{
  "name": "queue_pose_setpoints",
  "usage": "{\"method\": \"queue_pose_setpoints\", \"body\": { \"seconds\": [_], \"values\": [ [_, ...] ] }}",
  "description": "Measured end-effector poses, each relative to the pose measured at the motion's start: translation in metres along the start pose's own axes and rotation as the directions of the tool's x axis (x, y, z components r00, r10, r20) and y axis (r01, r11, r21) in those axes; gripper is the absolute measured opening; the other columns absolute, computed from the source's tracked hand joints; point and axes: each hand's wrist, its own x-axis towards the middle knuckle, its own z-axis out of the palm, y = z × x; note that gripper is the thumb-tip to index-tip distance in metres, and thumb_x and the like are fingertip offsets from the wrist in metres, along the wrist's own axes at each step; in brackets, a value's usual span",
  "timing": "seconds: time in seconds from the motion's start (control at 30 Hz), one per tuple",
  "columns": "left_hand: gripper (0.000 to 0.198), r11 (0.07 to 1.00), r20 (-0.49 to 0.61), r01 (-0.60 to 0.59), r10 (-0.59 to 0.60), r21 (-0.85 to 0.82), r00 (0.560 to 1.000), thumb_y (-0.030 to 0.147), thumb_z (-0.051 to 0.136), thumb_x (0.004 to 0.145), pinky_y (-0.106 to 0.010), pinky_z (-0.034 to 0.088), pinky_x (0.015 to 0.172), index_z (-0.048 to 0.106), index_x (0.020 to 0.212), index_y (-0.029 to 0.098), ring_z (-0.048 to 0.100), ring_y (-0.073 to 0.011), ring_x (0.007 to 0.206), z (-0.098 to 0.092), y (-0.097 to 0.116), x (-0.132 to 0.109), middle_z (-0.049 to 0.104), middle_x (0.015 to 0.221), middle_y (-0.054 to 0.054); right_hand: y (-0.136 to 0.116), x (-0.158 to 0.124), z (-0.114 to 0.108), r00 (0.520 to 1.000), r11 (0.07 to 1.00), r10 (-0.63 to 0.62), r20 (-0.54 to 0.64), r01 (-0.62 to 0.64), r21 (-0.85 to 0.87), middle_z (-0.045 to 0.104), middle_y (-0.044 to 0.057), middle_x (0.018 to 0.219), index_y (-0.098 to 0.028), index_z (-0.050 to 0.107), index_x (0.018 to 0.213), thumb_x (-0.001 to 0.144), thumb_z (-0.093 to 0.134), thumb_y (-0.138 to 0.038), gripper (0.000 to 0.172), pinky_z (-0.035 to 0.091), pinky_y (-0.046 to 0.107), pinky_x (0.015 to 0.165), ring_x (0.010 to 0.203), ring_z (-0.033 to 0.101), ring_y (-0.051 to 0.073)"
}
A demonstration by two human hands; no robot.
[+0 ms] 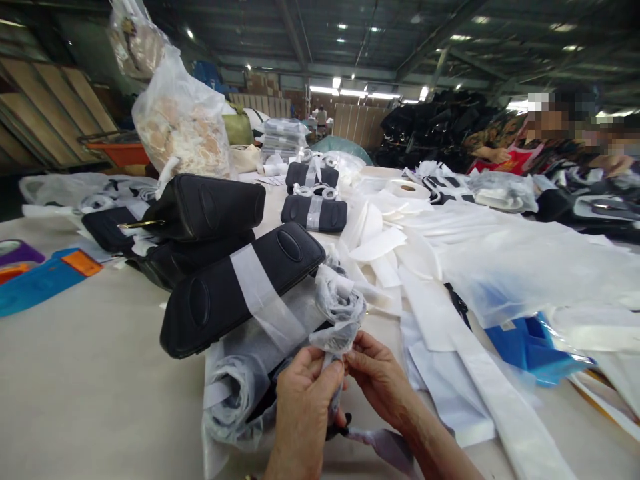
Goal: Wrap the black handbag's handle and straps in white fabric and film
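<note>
In front of me a black bag lies on its side with its oval-marked base facing up. A white paper band goes round it. Beside the bag are two coils of strap wrapped in clear plastic, a plastic-wrapped coil at its right end and a second wrapped coil nearer me. My left hand pinches the wrapped strap just below the right coil. Close against it, my right hand has its fingertips closed on the same wrapped strap. The fingertips partly hide what they grip.
Black bags are stacked at the left, with banded black bags farther back. White paper strips cover the right side, near a blue tape dispenser. Another blue dispenser lies far left. A person works at the right.
</note>
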Motion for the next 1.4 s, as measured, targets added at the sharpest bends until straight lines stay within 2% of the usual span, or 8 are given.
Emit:
{"method": "queue_pose_setpoints", "body": {
  "seconds": [0.17, 0.3, 0.5, 0.73, 1.0, 1.2, 1.4],
  "values": [
    [0.04, 1.0, -0.008, 0.003, -0.004, -0.001, 1.0, 0.036, 0.063, 0.064, -0.016, 0.034, 0.032, 0.056, 0.094, 0.011, 0.039, -0.0059, 0.035, 0.002, 0.002, 0.0, 0.054, 0.056, 0.003, -0.001, 0.004, 0.007, 0.998, 0.99, -0.02, -0.056, 0.012, -0.139, 0.06, 0.0, 0.066, -0.015, 0.058, 0.08, 0.063, 0.072, -0.022, 0.023, 0.038, 0.022, 0.05, 0.053, 0.05, 0.01],
    [0.036, 0.999, -0.008, 0.008, -0.008, 0.033, 1.0, 0.037, 0.061, 0.066, -0.016, 0.033, 0.032, 0.055, 0.092, 0.012, 0.04, -0.0066, 0.034, 0.005, -0.002, -0.001, 0.053, 0.054, 0.004, -0.001, 0.004, 0.018, 0.997, 0.992, -0.032, -0.071, 0.023, -0.124, 0.06, -0.003, 0.065, -0.016, 0.056, 0.086, 0.064, 0.069, -0.019, 0.026, 0.035, 0.019, 0.042, 0.046, 0.044, 0.007],
    [0.032, 0.997, 0.026, -0.011, 0.009, 0.076, 1.0, 0.036, 0.057, 0.069, -0.018, 0.034, 0.032, 0.054, 0.093, 0.015, 0.041, -0.0074, 0.035, 0.004, -0.008, 0.0, 0.052, 0.055, 0.005, -0.003, 0.002, 0.028, 0.995, 0.998, 0.024, -0.097, -0.029, -0.047, 0.06, -0.004, 0.06, -0.016, 0.055, 0.09, 0.056, 0.068, -0.011, 0.036, 0.032, 0.016, 0.036, 0.041, 0.041, 0.005],
    [0.033, 0.99, 0.072, -0.035, 0.025, 0.135, 0.997, 0.035, 0.054, 0.072, -0.018, 0.035, 0.034, 0.052, 0.099, 0.015, 0.043, -0.0081, 0.036, 0.001, -0.01, 0.0, 0.053, 0.058, 0.004, -0.002, -0.001, 0.035, 0.989, 0.999, 0.04, -0.141, -0.038, 0.017, 0.058, -0.005, 0.06, -0.017, 0.055, 0.093, 0.057, 0.077, -0.024, 0.043, 0.032, 0.014, 0.033, 0.039, 0.041, 0.005],
    [0.029, 0.979, 0.094, -0.074, 0.057, 0.188, 0.994, 0.035, 0.053, 0.074, -0.018, 0.038, 0.034, 0.052, 0.095, 0.015, 0.041, -0.0072, 0.038, 0.0, -0.011, 0.001, 0.051, 0.059, 0.004, 0.01, 0.0, 0.036, 0.987, 1.0, 0.01, -0.162, -0.009, 0.008, 0.052, -0.008, 0.051, -0.02, 0.054, 0.092, 0.063, 0.074, -0.028, 0.036, 0.03, 0.015, 0.031, 0.034, 0.036, 0.004],
    [0.031, 0.977, 0.065, -0.073, 0.061, 0.202, 0.996, 0.038, 0.055, 0.072, -0.02, 0.04, 0.033, 0.048, 0.094, 0.018, 0.044, -0.0095, 0.036, -0.001, -0.011, 0.002, 0.049, 0.056, 0.007, 0.012, 0.002, 0.034, 0.979, 0.999, -0.037, -0.201, 0.037, -0.004, 0.058, -0.005, 0.061, -0.019, 0.053, 0.088, 0.059, 0.076, -0.025, 0.037, 0.029, 0.014, 0.032, 0.038, 0.039, 0.005],
    [0.036, 0.952, 0.05, -0.104, 0.094, 0.286, 0.994, 0.038, 0.053, 0.075, -0.022, 0.04, 0.034, 0.039, 0.102, 0.02, 0.05, -0.0132, 0.035, -0.003, -0.012, 0.002, 0.057, 0.058, 0.005, 0.026, 0.004, 0.029, 0.964, 0.987, -0.149, -0.221, 0.13, -0.097, 0.051, -0.008, 0.053, -0.02, 0.05, 0.082, 0.064, 0.072, -0.026, 0.029, 0.029, 0.015, 0.036, 0.041, 0.038, 0.006]
  ]
}}
